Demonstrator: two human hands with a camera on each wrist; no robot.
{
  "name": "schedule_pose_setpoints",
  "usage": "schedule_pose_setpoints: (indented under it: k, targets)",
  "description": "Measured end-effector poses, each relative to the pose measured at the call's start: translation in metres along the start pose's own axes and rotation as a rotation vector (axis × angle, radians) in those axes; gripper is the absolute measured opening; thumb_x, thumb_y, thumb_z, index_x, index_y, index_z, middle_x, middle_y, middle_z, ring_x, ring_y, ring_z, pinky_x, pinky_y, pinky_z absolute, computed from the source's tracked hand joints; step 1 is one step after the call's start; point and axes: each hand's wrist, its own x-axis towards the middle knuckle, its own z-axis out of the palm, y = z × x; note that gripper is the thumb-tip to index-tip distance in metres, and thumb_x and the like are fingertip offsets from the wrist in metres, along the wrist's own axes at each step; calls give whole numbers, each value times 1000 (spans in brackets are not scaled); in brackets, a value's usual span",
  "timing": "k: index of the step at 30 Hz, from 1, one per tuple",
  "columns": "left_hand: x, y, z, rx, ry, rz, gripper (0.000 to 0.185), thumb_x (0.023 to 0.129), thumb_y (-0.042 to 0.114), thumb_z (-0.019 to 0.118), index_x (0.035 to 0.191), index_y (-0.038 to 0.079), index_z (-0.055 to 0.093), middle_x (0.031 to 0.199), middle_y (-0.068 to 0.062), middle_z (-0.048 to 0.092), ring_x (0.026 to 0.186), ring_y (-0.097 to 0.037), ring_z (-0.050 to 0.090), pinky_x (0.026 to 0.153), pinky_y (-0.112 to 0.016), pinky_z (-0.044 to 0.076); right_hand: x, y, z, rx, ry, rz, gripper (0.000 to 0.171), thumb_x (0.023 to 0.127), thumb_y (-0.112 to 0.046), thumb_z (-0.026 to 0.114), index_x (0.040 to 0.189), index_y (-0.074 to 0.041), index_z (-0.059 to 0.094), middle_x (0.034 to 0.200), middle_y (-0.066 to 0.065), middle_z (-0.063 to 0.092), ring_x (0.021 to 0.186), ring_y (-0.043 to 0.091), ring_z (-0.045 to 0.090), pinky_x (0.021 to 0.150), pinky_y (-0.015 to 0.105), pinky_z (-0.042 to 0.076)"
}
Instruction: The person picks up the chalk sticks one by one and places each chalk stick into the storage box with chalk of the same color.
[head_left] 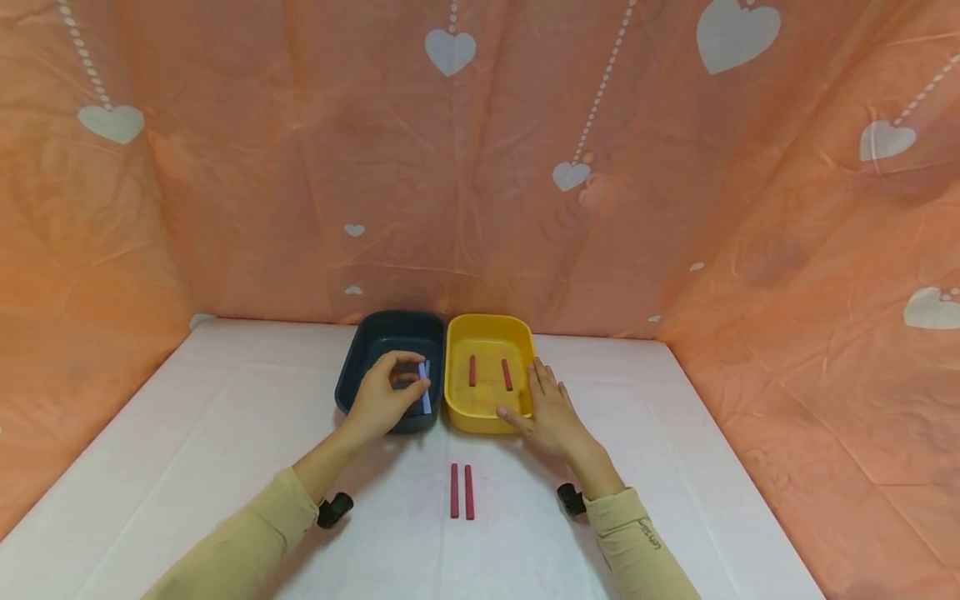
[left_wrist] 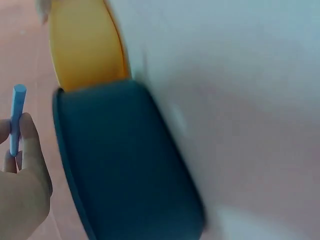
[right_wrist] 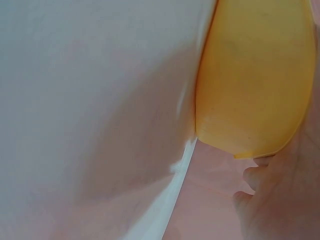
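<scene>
My left hand (head_left: 380, 398) pinches a light blue chalk stick (head_left: 425, 390) between thumb and fingers, above the dark blue tub (head_left: 347, 385). In the left wrist view the chalk (left_wrist: 17, 120) stands nearly upright in the fingertips. Another bluish bit shows just behind it in the head view; whether it lies in the tub I cannot tell. My right hand (head_left: 553, 417) rests on the right side of the yellow tub (head_left: 480, 423), fingers extended and thumb at the near rim. Inside that tub lie two red chalk sticks, one left (head_left: 472, 371) and one right (head_left: 507, 375).
Two more red chalk sticks, one left (head_left: 454, 492) and one right (head_left: 469, 492), lie side by side on the white tabletop (head_left: 225, 433) in front of the tubs. The tubs stand against each other near the back edge, before an orange curtain (head_left: 510, 233) with hearts.
</scene>
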Motion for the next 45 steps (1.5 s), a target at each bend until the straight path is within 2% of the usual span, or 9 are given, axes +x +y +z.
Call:
schedule_pose_setpoints:
  k: [8, 15, 23, 30, 37, 45]
  targets:
    - [27, -9, -11, 53, 43, -61, 38, 96, 6, 73, 132, -1, 59, 136, -21, 55, 117, -36, 67, 79, -17, 54, 0, 0, -1, 3, -9, 11, 106, 99, -64, 57, 165, 0, 7, 174, 13, -5, 160, 33, 0, 128, 51, 2]
    - [51, -24, -17, 123, 66, -76, 39, 95, 4, 73, 131, -5, 60, 132, -24, 55, 116, -40, 68, 81, -23, 56, 1, 1, 0, -2, -9, 4, 106, 98, -65, 57, 165, 1, 6, 174, 15, -3, 160, 34, 0, 128, 51, 3]
    - [73, -40, -22, 219, -5, -130, 39, 97, 6, 70, 133, -5, 59, 133, -27, 59, 113, -39, 70, 84, -38, 59, 2, 2, 1, -9, 13, -20, 106, 98, -65, 57, 164, 3, 10, 174, 17, 0, 160, 36, 3, 128, 52, 5]
    - [87, -52, -23, 340, -80, -136, 37, 95, 7, 71, 130, -6, 64, 127, -27, 66, 102, -34, 74, 86, -41, 57, 2, 3, 1, 3, 12, -14, 106, 98, -64, 58, 164, 3, 10, 174, 17, 1, 160, 35, 3, 128, 52, 5]
    - [92, -59, -21, 431, -147, -138, 37, 96, 9, 69, 129, -6, 65, 125, -28, 67, 109, -39, 69, 96, -49, 54, 1, 2, 2, 16, 4, -5, 108, 97, -66, 58, 165, 1, 8, 174, 16, 0, 160, 34, 2, 128, 52, 4]
    - [95, -67, -16, 485, -180, -140, 37, 94, 10, 71, 126, -8, 67, 121, -27, 70, 114, -41, 66, 101, -51, 51, 1, 2, 1, 8, -2, -6, 107, 98, -65, 57, 164, 1, 7, 174, 15, -2, 160, 34, 1, 128, 52, 3]
